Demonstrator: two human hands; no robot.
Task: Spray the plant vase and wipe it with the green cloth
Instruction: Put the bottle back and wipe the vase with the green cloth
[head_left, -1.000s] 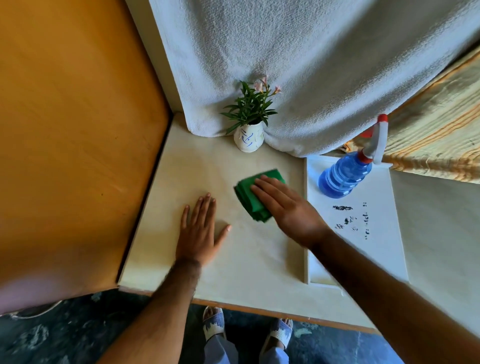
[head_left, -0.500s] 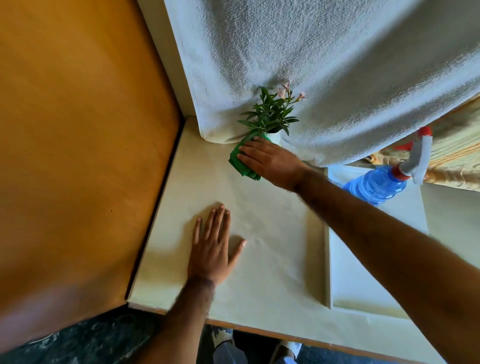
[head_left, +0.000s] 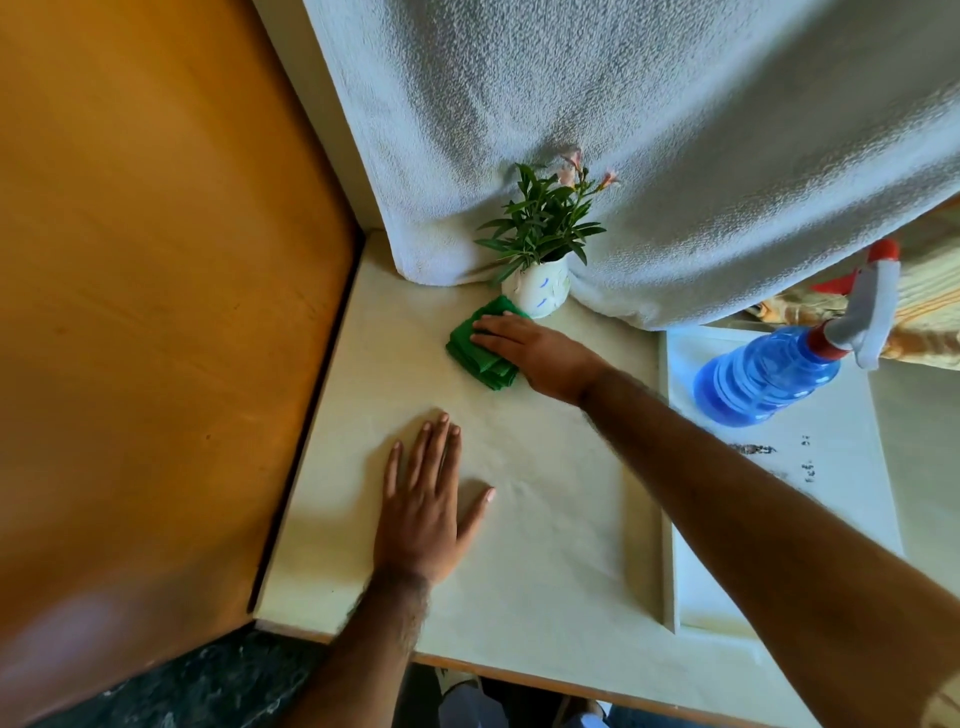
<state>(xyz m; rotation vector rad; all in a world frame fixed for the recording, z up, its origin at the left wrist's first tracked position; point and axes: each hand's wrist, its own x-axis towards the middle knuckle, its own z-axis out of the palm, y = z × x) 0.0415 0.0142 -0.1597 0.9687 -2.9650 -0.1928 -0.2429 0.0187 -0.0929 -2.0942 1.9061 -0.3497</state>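
A small white vase (head_left: 543, 292) with blue marks holds a green plant (head_left: 540, 221) with pink buds, standing at the back of the cream table (head_left: 545, 545) against a hanging white towel. The folded green cloth (head_left: 475, 348) lies on the table just in front-left of the vase, its far corner touching the vase's base. My right hand (head_left: 535, 353) lies flat on the cloth, fingers pointing left. Palm down, my left hand (head_left: 423, 512) rests on the table nearer me with its fingers spread. The blue spray bottle (head_left: 779, 371) with a white and red trigger stands at the right.
A white towel (head_left: 649, 130) hangs behind the vase. An orange wooden panel (head_left: 145, 312) borders the table on the left. The bottle stands on a white tray-like board (head_left: 779, 519) with dark specks. Striped yellow fabric (head_left: 924, 312) lies at the far right.
One second ago my right hand held the cloth down at mid-table; it slid the cloth back to the vase. Half a second ago the cloth covered the vase; now it lies lower, at its base.
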